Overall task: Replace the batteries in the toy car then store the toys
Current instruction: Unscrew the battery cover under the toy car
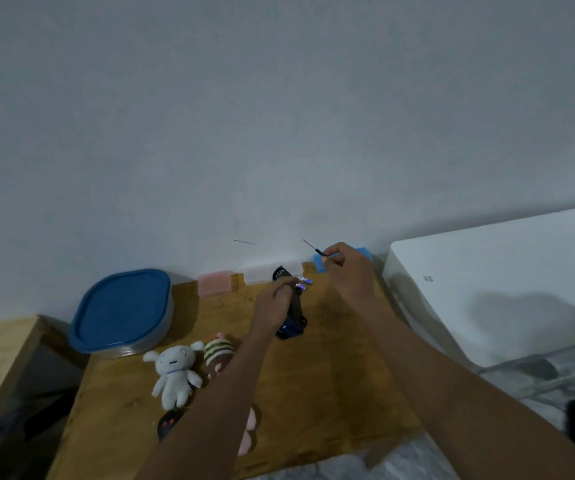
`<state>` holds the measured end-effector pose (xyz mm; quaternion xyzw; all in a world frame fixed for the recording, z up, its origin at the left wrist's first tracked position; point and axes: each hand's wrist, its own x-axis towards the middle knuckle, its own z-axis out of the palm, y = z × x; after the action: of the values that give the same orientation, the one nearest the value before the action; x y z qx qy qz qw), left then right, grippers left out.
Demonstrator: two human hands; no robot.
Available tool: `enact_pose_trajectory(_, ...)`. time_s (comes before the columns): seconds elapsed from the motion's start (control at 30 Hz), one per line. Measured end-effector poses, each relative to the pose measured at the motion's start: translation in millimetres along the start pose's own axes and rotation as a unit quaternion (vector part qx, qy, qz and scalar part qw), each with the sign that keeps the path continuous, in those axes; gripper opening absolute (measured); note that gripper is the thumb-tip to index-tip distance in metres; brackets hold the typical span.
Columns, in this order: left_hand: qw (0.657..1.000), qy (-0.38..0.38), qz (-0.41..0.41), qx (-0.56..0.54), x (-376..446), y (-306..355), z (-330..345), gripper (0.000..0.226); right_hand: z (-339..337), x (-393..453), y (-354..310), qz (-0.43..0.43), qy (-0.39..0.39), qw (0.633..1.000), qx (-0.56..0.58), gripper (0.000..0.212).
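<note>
Forearms nearest, both reaching over the surface (331, 393).
Your left hand (274, 303) is clamped on the upended toy car (294, 317); batteries (303, 284) just beside; right hand (348, 271) pinches the screwdriver (314, 248). Car looks light, rigid: grip its sides.

A wooden tabletop (331, 375) stands against the wall. On it lie a blue-lidded tub (121, 308), a white plush (175, 374), a striped plush (218, 355), a black remote (167, 423), and pink (215, 283), clear (262, 273) and blue (320, 263) boxes along the back edge.
</note>
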<state>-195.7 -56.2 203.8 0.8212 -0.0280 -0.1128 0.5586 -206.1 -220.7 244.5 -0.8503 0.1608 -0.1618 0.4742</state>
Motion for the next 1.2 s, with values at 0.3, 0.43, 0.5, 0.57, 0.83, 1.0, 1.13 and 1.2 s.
enact_pose_trajectory(0.3, 0.998, -0.014, 0.003, -0.057, -7, 7, -17, 0.042, -1, 9, -12, 0.098, 0.000, 0.990, 0.101, 0.020)
enact_pose_trajectory(0.43, 0.998, -0.022, 0.014, -0.053, -12, 5, -23, 0.048, 4, 6, -12, 0.156, 0.019, 0.967, 0.201, 0.014)
enact_pose_trajectory(0.5, 0.998, -0.030, 0.018, -0.048, -12, 3, -24, 0.049, 7, 4, -12, 0.175, 0.020, 0.958, 0.226, 0.010)
enact_pose_trajectory(0.57, 0.998, -0.039, 0.019, -0.039, -11, 0, -26, 0.051, 10, 2, -10, 0.182, 0.014, 0.956, 0.228, 0.009)
enact_pose_trajectory(0.83, 0.997, -0.059, 0.034, -0.044, -11, -11, -28, 0.056, 13, -8, -19, 0.176, -0.008, 0.944, 0.279, 0.016)
enact_pose_trajectory(1.0, 0.993, -0.089, 0.006, -0.071, -14, -9, -29, 0.076, 17, -10, -17, 0.163, -0.005, 0.950, 0.267, 0.017)
enact_pose_trajectory(1.13, 0.988, -0.124, -0.018, -0.086, -16, -12, -30, 0.079, 19, -12, -15, 0.130, -0.003, 0.959, 0.252, 0.018)
enact_pose_trajectory(1.2, 0.987, -0.135, -0.016, -0.091, -16, -15, -30, 0.077, 21, -13, -14, 0.119, -0.006, 0.967, 0.223, 0.018)
